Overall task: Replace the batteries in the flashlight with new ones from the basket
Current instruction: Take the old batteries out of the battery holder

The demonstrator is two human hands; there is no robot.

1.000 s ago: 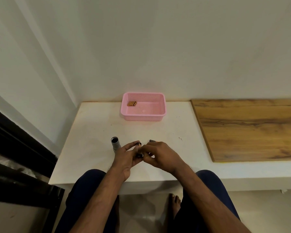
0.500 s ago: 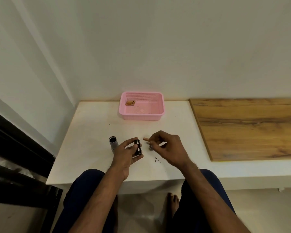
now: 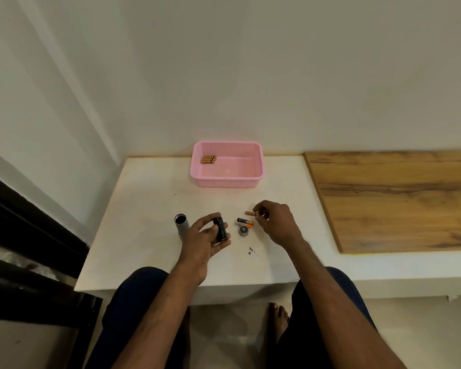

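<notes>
left hand (image 3: 206, 237) grips the black battery holder (image 3: 220, 229); right hand (image 3: 273, 219) pinches a spent battery (image 3: 250, 213) at one o'clock. best laid beside the battery (image 3: 244, 222) on the table (image 3: 144, 209), clear of the basket (image 3: 228, 179) at twelve o'clock, so old and new stay separate.

The strip of white table (image 3: 149, 198) between the hands and the pink basket (image 3: 226, 179) is open, giving an unobstructed path to the basket's open top. Near the front, the upright flashlight body (image 3: 181, 225), the loose battery (image 3: 245, 222) and the round cap (image 3: 243, 230) crowd the surface. The small dark specks (image 3: 251, 251) appear flat.
</notes>
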